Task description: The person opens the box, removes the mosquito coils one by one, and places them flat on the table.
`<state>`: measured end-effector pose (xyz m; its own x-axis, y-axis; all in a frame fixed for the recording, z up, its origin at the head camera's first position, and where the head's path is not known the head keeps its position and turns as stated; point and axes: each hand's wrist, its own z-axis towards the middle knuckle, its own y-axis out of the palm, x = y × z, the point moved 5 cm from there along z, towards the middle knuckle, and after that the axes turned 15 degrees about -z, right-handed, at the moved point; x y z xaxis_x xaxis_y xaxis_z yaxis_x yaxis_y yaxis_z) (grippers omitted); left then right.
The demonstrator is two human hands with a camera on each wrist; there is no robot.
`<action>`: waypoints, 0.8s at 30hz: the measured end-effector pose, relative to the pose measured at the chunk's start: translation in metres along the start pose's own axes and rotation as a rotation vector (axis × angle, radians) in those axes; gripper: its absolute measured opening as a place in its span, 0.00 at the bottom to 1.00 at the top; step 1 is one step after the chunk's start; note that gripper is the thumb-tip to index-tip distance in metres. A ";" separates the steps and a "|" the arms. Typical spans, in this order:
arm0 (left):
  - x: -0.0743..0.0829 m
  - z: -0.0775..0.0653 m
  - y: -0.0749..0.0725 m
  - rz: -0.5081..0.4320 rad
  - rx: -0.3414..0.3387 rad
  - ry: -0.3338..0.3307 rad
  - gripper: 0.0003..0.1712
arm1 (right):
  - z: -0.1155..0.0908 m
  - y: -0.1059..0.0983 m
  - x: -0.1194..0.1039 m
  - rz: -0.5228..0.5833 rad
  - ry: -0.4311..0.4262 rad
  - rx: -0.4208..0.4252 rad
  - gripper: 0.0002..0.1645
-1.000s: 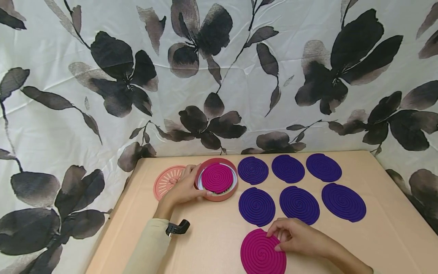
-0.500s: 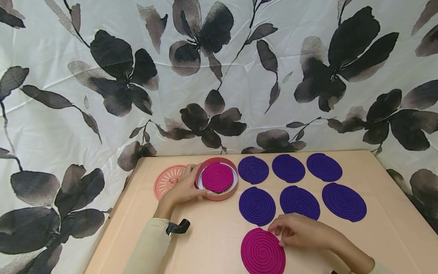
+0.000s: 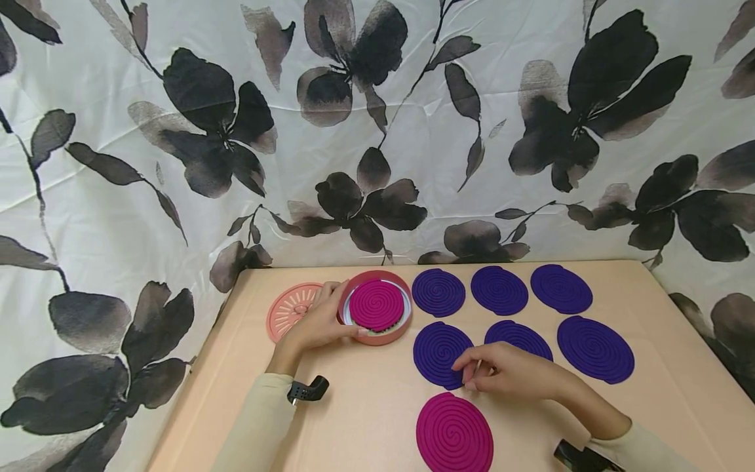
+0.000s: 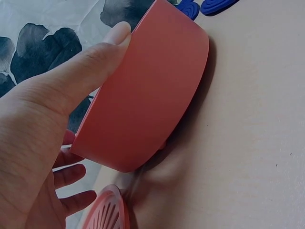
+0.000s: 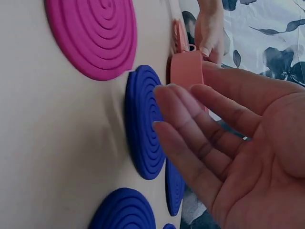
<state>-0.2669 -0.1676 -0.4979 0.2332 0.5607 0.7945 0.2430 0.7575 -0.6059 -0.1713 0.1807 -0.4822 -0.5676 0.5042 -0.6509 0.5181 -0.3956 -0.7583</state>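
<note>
My left hand [image 3: 312, 328] grips the side of a round coral mosquito coil holder [image 3: 386, 340], thumb at its near edge and fingers behind. A magenta coil [image 3: 376, 305] lies on top inside it. In the left wrist view the wall of the holder [image 4: 147, 90] rises tilted over the tabletop. My right hand [image 3: 510, 370] hovers with loosely bent fingers over the near-left blue coil [image 3: 435, 351], overlapping its edge. Nothing shows between those fingers in the right wrist view, where the blue coil [image 5: 145, 124] lies beside them. A larger-looking magenta coil [image 3: 454, 432] lies nearest me.
The slotted coral lid [image 3: 288, 313] lies left of the holder, partly behind my left hand. Several blue coils, such as the far-right one [image 3: 561, 288], lie in two rows on the light tabletop [image 3: 660, 341]. A floral cloth [image 3: 460, 131] hangs behind.
My right hand has let go of the near magenta coil's edge and moved away from me, up over the blue coil. My left hand stays on the holder.
</note>
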 end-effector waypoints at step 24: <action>0.002 0.005 0.003 0.018 0.012 -0.020 0.70 | 0.072 -0.043 0.007 0.246 0.058 0.155 0.16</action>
<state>-0.2702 -0.1626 -0.4974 0.2181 0.5805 0.7845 0.2273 0.7515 -0.6193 -0.2435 0.1458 -0.4569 -0.3968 0.4200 -0.8162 0.5292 -0.6219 -0.5773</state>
